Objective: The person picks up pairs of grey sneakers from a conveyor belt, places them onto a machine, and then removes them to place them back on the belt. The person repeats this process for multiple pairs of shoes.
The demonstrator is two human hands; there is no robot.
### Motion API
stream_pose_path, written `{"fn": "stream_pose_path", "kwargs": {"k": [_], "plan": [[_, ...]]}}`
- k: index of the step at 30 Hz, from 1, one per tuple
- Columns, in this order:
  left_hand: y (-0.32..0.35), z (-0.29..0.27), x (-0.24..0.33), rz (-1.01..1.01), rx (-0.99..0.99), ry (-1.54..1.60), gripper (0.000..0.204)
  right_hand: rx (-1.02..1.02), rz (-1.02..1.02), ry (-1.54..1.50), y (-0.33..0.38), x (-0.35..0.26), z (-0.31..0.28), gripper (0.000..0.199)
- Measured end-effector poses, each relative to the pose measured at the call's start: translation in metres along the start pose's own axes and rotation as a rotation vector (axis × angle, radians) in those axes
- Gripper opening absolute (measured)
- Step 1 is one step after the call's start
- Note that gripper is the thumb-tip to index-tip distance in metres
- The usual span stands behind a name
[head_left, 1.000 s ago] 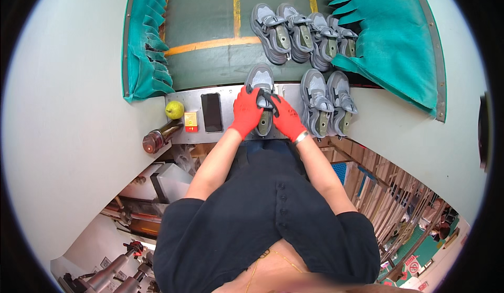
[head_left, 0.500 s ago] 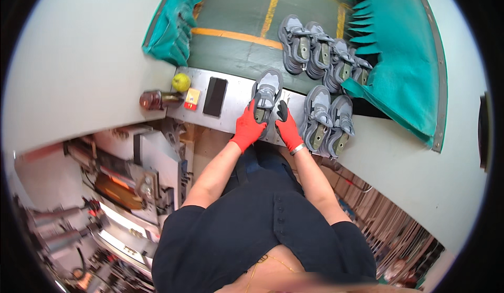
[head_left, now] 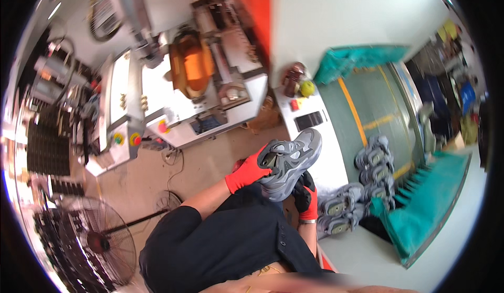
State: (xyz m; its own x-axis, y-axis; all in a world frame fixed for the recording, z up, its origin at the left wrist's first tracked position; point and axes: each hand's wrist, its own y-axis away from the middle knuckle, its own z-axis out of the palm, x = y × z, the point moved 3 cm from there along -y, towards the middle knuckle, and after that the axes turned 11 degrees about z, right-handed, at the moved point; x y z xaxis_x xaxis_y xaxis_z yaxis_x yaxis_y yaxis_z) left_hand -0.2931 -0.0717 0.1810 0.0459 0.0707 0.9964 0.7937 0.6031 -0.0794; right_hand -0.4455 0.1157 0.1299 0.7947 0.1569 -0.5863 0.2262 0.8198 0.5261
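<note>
I hold a grey sneaker (head_left: 291, 161) in front of my body, lifted off the metal counter (head_left: 320, 156). My left hand (head_left: 251, 171), in a red glove, grips it at the collar opening. My right hand (head_left: 305, 197), in a red and black glove, supports the shoe from below at the heel side. Two more grey sneakers (head_left: 336, 214) lie on the counter by my right wrist. Several others (head_left: 374, 168) rest on the green conveyor belt (head_left: 378, 109) beyond.
On the counter's far end sit a black phone (head_left: 308, 120), a small red box (head_left: 295, 104), a yellow-green ball (head_left: 307, 87) and a brown bottle (head_left: 292, 82). A white machine with an orange hood (head_left: 191, 64) stands to the left. A floor fan (head_left: 100, 240) is at lower left.
My head has turned left, swinging the view toward the machine and floor. The sneaker has come up off the counter, held in both hands.
</note>
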Motion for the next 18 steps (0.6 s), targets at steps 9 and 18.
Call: {"fn": "stream_pose_path", "kwargs": {"k": [9,18], "plan": [[0.123,-0.190,0.079,0.194,0.453,0.053,0.108,-0.321,-0.192,0.548,-0.031,-0.002,0.218,0.060],[0.347,-0.424,0.131,0.396,0.830,0.213,0.113,-0.512,-0.032,0.618,-0.104,0.197,0.497,0.028]]}}
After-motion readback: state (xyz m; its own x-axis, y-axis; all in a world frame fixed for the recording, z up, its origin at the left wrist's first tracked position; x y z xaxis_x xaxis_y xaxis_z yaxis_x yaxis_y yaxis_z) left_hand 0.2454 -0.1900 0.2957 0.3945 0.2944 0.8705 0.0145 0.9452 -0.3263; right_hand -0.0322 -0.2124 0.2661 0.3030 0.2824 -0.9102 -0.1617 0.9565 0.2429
